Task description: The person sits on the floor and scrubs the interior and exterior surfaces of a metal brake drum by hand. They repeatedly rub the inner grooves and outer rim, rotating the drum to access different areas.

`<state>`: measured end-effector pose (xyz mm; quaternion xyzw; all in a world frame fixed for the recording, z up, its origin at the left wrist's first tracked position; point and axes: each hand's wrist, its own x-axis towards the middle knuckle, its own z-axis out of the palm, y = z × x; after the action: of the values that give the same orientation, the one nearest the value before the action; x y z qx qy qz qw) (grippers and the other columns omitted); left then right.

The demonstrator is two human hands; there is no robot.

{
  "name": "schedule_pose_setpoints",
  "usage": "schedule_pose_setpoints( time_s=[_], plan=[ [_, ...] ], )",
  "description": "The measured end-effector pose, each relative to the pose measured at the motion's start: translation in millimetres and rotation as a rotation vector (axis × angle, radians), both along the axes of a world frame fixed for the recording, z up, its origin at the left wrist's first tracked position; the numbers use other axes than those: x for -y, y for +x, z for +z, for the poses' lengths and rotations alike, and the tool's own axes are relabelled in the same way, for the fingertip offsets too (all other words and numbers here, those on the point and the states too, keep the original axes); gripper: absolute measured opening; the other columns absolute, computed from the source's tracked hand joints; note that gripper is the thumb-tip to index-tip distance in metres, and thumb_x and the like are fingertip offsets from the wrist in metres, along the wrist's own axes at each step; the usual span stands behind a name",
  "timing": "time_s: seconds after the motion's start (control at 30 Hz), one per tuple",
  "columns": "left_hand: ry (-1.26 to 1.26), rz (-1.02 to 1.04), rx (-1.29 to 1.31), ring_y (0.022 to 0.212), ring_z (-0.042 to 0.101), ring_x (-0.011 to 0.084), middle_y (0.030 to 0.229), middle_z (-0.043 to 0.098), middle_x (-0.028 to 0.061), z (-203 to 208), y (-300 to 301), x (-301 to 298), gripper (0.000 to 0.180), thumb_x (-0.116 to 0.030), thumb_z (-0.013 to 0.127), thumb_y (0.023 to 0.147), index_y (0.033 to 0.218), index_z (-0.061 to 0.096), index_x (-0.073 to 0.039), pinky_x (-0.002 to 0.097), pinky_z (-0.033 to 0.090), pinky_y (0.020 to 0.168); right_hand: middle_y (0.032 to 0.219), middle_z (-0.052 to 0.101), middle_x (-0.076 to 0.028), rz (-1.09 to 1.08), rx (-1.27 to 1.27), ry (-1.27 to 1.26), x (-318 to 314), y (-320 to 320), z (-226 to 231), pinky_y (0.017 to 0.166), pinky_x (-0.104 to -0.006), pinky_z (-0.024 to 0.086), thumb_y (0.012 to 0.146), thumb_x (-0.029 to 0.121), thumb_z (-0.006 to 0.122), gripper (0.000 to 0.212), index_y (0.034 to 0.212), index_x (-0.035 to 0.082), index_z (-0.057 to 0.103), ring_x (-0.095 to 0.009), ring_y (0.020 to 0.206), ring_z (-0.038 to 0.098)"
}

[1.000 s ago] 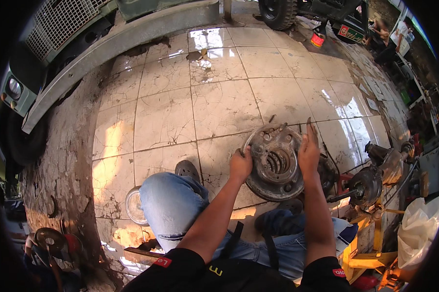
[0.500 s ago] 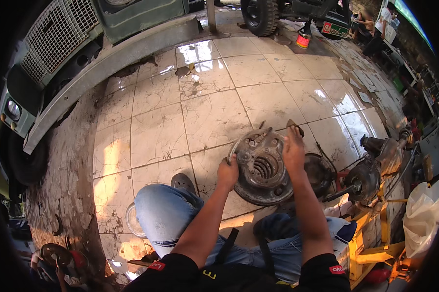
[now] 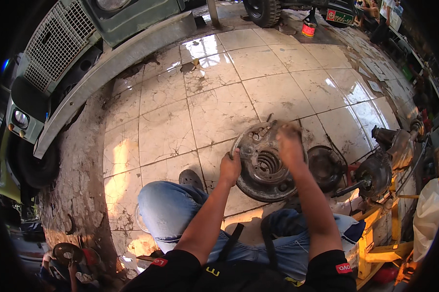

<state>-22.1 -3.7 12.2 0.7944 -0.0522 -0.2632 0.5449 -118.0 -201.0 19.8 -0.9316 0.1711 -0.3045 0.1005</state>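
Observation:
A round, greasy metal brake backing plate (image 3: pixel 251 176) is tilted up in front of my knees, with rings like a coil showing in its central hole. My left hand (image 3: pixel 230 167) is closed round its left rim, the thumb on the face side. Over the plate's upper right part is my right hand (image 3: pixel 290 144), its fingers smeared by motion. Whether it holds anything does not show. Bolts and small fittings (image 3: pixel 262 132) stick out near the plate's upper edge. A second dark round metal part (image 3: pixel 325 169) lies on the floor just to the right.
An axle assembly (image 3: pixel 375 173) rests at the right by a yellow metal stand (image 3: pixel 382 253) and a whitish plastic sack (image 3: pixel 429 219). Tiled floor (image 3: pixel 219 107) stretches ahead. A green vehicle's bumper (image 3: pixel 107 63) stands at left; a red can (image 3: pixel 308 29) sits far off. Another person's hands hold a disc (image 3: pixel 67 254).
My right hand has moved left and inward from the plate's right edge onto its face. A brown piece seen at its fingers earlier is not distinguishable now. My left hand keeps its hold.

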Motion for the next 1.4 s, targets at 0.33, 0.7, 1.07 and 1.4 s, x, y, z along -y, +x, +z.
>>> schedule_pose_setpoints(
  time_s=[0.33,0.7,1.07,1.4],
  plan=[
    [0.069,0.022,0.107,0.104,0.062,0.0403,0.108,0.063,0.0314,-28,5,-6,0.067,-0.051,0.045,0.098,0.122,0.055,0.011,0.0422,0.047,0.088,0.117,0.062,-0.023,0.055,0.123,0.171,15,-10,43,0.095,-0.0444,0.046,0.096,0.011,0.049,0.028,0.120,0.004,0.061,-0.040,0.111,0.057],
    [0.086,0.014,0.017,0.075,0.061,0.0272,0.096,0.064,0.0226,-7,7,-6,0.076,-0.057,0.048,0.096,0.128,0.050,0.013,0.0365,0.050,0.068,0.121,0.063,-0.019,0.201,-0.102,0.130,-19,-16,16,0.102,-0.0421,0.044,0.095,0.013,0.053,0.026,0.117,0.003,0.062,-0.035,0.118,0.056],
    [0.080,0.019,-0.029,0.082,0.062,0.0264,0.094,0.065,0.0206,-1,3,4,0.074,-0.055,0.049,0.096,0.127,0.050,0.012,0.0379,0.049,0.073,0.135,0.053,-0.018,-0.063,-0.191,0.057,-8,-5,3,0.102,-0.0480,0.041,0.096,0.017,0.051,0.028,0.117,0.000,0.060,-0.036,0.122,0.053],
    [0.045,0.001,0.005,0.099,0.063,0.0401,0.105,0.064,0.0310,-6,5,2,0.066,-0.049,0.047,0.098,0.121,0.055,0.012,0.0433,0.048,0.085,0.133,0.055,-0.020,-0.170,-0.050,0.056,14,-1,28,0.105,-0.0448,0.039,0.097,0.018,0.049,0.030,0.120,0.000,0.058,-0.035,0.128,0.048]
  ],
)
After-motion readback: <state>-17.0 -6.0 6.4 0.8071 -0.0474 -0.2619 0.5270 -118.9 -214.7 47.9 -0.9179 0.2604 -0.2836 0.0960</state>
